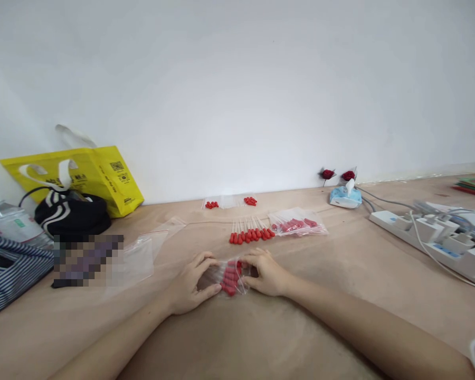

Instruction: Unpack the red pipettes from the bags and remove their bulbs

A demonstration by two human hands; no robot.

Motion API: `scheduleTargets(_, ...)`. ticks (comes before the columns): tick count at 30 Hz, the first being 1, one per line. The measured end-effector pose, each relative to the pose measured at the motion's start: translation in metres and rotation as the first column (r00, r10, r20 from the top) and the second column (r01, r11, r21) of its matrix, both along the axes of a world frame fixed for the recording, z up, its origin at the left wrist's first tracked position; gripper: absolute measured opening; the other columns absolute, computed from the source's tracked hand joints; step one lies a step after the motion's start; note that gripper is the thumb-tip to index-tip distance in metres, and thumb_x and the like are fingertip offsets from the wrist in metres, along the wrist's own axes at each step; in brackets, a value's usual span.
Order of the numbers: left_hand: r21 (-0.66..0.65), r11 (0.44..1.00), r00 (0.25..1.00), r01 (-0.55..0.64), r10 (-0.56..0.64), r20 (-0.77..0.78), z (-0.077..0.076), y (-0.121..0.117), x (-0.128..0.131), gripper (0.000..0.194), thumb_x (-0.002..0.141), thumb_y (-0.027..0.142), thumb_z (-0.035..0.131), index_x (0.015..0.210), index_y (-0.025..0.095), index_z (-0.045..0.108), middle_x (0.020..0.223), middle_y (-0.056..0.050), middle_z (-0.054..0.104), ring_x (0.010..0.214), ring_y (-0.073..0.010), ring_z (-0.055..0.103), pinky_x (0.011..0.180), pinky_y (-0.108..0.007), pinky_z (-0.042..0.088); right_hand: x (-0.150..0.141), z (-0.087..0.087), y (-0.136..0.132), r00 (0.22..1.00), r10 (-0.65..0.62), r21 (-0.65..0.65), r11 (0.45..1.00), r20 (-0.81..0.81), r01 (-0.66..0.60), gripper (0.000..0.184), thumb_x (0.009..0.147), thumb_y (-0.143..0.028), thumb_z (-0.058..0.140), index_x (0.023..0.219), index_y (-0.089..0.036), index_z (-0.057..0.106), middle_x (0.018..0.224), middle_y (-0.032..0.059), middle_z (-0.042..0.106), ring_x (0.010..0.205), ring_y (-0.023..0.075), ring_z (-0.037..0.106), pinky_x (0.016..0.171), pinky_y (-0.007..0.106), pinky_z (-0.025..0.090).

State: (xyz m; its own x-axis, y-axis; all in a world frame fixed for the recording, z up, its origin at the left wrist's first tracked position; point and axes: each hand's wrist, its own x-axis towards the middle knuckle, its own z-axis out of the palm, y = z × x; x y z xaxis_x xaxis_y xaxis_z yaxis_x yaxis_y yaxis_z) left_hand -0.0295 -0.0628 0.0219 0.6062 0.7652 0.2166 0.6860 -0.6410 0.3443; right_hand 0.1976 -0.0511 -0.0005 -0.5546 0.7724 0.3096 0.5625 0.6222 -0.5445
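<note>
A small clear plastic bag (230, 278) filled with red-tipped droppers lies on the tan table, held between both hands. My left hand (192, 285) grips its left end with curled fingers. My right hand (266, 274) pinches its right end. Just beyond lies a row of loose red-tipped droppers (251, 233). To their right rests another filled bag of droppers (298, 224). Further back, near the wall, are two small groups of red bulbs (250, 200).
Empty clear bags (142, 253) lie to the left. A yellow bag (83, 177), a black striped bag (71, 211) and striped cloth (11, 274) fill the left side. A white power strip (439, 240) with plugs, a tissue pack (345, 196) and two red roses are at the right.
</note>
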Motion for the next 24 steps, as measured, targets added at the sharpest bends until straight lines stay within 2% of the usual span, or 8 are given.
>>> scheduleTargets(2,-0.051,0.999,0.999,0.003,-0.001,0.039,-0.001,0.001,0.0,0.029,0.077,0.035,0.05,0.101,0.019,0.048,0.117,-0.009,0.047,0.104,-0.0217,0.048,0.086,-0.034,0.041,-0.003,0.0,0.001,1.0,-0.021,-0.03,0.999,-0.002,0.021,0.03,0.066,-0.027,0.065,0.095,-0.021,0.058,0.084,0.0027,0.057,0.081,0.0166,0.049,0.072,0.029,0.034)
scheduleTargets(6,-0.125,0.992,0.997,0.002,0.008,0.075,-0.003,0.002,-0.001,0.03,0.076,0.036,0.051,0.102,0.021,0.048,0.117,-0.008,0.052,0.11,-0.0226,0.046,0.091,-0.036,0.038,-0.008,0.002,0.001,0.994,-0.069,-0.072,0.995,-0.09,0.062,0.027,0.061,-0.014,0.064,0.087,-0.015,0.056,0.084,0.0035,0.054,0.07,0.0122,0.048,0.064,0.025,0.038)
scheduleTargets(10,-0.125,0.99,0.995,-0.062,0.072,0.076,-0.005,0.003,-0.004,0.043,0.075,0.039,0.052,0.114,0.022,0.045,0.12,-0.008,0.051,0.11,-0.0232,0.047,0.093,-0.038,0.038,-0.01,0.004,0.005,0.993,-0.003,-0.102,0.995,-0.121,-0.009,0.031,0.059,-0.017,0.066,0.089,-0.016,0.057,0.072,-0.0003,0.056,0.062,0.0106,0.048,0.06,0.023,0.039)
scheduleTargets(14,-0.14,0.988,0.997,-0.059,0.065,0.037,-0.004,0.004,-0.006,0.047,0.076,0.039,0.052,0.119,0.022,0.044,0.126,-0.008,0.047,0.115,-0.0241,0.043,0.096,-0.04,0.035,-0.01,0.004,0.01,0.982,0.149,0.054,0.988,-0.118,-0.144,0.034,0.061,-0.024,0.066,0.094,-0.017,0.06,0.079,0.0025,0.058,0.07,0.013,0.051,0.065,0.024,0.041)
scheduleTargets(17,-0.144,0.99,1.0,-0.009,0.011,0.014,-0.003,0.006,-0.008,0.047,0.078,0.038,0.05,0.122,0.023,0.043,0.128,-0.007,0.045,0.118,-0.0231,0.039,0.099,-0.041,0.03,-0.011,0.001,0.01,0.976,0.194,0.187,0.967,-0.102,-0.173,0.035,0.064,-0.021,0.061,0.099,-0.016,0.058,0.086,0.0054,0.059,0.079,0.0153,0.052,0.073,0.026,0.04)
scheduleTargets(20,-0.146,0.989,1.0,-0.006,0.006,-0.001,-0.002,0.007,-0.009,0.047,0.078,0.038,0.049,0.122,0.022,0.042,0.128,-0.007,0.045,0.118,-0.0225,0.039,0.1,-0.04,0.03,-0.012,0.001,0.008,0.986,0.153,0.218,0.966,-0.061,-0.137,0.031,0.068,-0.017,0.054,0.099,-0.015,0.057,0.08,0.0044,0.059,0.073,0.0138,0.052,0.07,0.026,0.039)
scheduleTargets(22,-0.144,0.989,1.0,-0.022,0.022,-0.006,-0.002,0.007,-0.009,0.047,0.078,0.039,0.049,0.122,0.022,0.043,0.128,-0.007,0.046,0.118,-0.0227,0.04,0.099,-0.04,0.031,-0.012,0.003,0.006,0.995,0.096,0.201,0.975,-0.018,-0.091,0.024,0.069,-0.017,0.052,0.092,-0.015,0.058,0.072,0.0023,0.057,0.067,0.0128,0.05,0.067,0.026,0.038)
scheduleTargets(24,-0.139,0.99,1.0,-0.03,0.029,-0.009,-0.002,0.007,-0.008,0.046,0.078,0.038,0.049,0.121,0.022,0.044,0.127,-0.008,0.046,0.117,-0.0229,0.041,0.099,-0.041,0.032,-0.011,0.005,0.006,0.998,0.052,0.192,0.98,0.032,-0.057,0.018,0.068,-0.02,0.054,0.085,-0.015,0.058,0.073,0.0025,0.056,0.069,0.0139,0.05,0.067,0.027,0.036)
